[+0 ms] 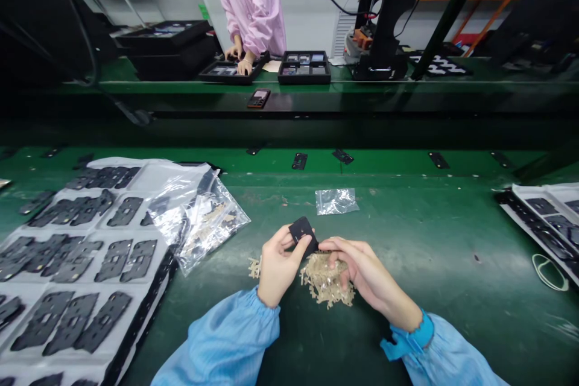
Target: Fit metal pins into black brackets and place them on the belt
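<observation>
My left hand (281, 262) grips a thin black plastic housing (304, 234) between thumb and fingers, tilted above the bench. My right hand (359, 268) reaches in from the other side, its index fingertip at the housing's lower right edge. The other right fingers are spread apart over a loose pile of small beige pieces (328, 286); whether a tiny piece is under the fingertip I cannot tell. A few more such beige pieces (254, 268) lie beside my left hand, partly hidden by it.
On the left, a tray (151, 307) carries several black housings (85, 319), with a clear bag (212, 223) over its corner. A small clear bag (337, 201) lies ahead. Another tray (525, 211) stands right. Across the bench, a person in pink (251, 3) handles a black tray.
</observation>
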The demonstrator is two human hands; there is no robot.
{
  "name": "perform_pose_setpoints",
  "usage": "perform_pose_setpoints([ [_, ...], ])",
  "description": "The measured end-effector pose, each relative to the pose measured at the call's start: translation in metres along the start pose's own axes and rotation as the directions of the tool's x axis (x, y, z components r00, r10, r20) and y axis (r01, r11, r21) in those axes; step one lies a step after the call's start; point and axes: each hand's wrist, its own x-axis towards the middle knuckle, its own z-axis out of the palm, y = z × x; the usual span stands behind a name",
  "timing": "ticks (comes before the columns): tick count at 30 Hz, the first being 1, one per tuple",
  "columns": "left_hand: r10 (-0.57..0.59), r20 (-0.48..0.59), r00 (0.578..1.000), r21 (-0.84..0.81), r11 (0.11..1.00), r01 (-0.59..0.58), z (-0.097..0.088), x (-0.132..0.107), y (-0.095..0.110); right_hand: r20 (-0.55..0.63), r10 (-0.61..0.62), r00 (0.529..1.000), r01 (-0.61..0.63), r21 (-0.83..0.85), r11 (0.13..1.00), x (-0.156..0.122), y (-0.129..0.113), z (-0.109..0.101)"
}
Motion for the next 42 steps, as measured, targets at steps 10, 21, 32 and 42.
perform_pose_setpoints([
  [10,-0.155,0.104,0.982,-0.066,0.985,0.162,-0.001,0.0,0.011,0.012,-0.022,1.0,0.023,-0.114,0.993,0.004,0.0,-0.009],
  [21,-0.163,0.229,0.96,-0.094,0.978,0.188,-0.004,-0.001,0.014,0.011,0.022,1.0,-0.02,-0.131,0.991,0.006,0.006,-0.01],
  [32,-0.213,0.275,0.938,-0.062,0.969,0.238,-0.007,0.001,0.015,-0.024,-0.029,0.999,0.027,-0.112,0.993,0.002,0.004,-0.004],
  [42,-0.2,0.227,0.953,-0.078,0.972,0.223,-0.004,-0.001,0.014,-0.007,0.037,0.999,-0.038,-0.085,0.996,0.006,0.012,-0.008],
])
